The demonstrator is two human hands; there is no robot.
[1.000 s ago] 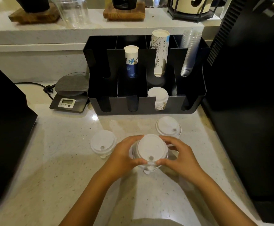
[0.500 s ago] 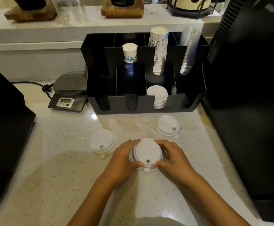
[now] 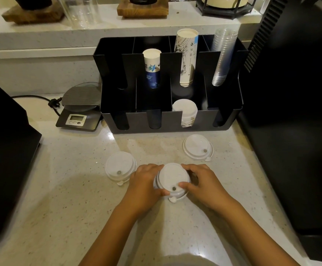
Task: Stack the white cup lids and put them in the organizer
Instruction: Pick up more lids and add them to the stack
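A stack of white cup lids [image 3: 170,179] rests on the counter between my two hands. My left hand [image 3: 144,186] grips its left side and my right hand [image 3: 204,184] grips its right side, thumb on the top lid. Left of it lies a short pile of white lids [image 3: 120,167]. A single white lid [image 3: 197,147] lies to the far right, near the black organizer [image 3: 167,121]. One front compartment of the organizer holds a stack of white lids [image 3: 185,112].
The organizer's back row holds a blue-and-white paper cup stack [image 3: 151,66], a taller printed paper cup stack [image 3: 187,56] and clear plastic cups [image 3: 222,56]. A digital scale [image 3: 80,110] sits left of it. Black machines [image 3: 294,112] flank the counter on both sides.
The lid stack, held slightly higher a second ago, has come down onto the counter between my hands. The loose lids have not moved.
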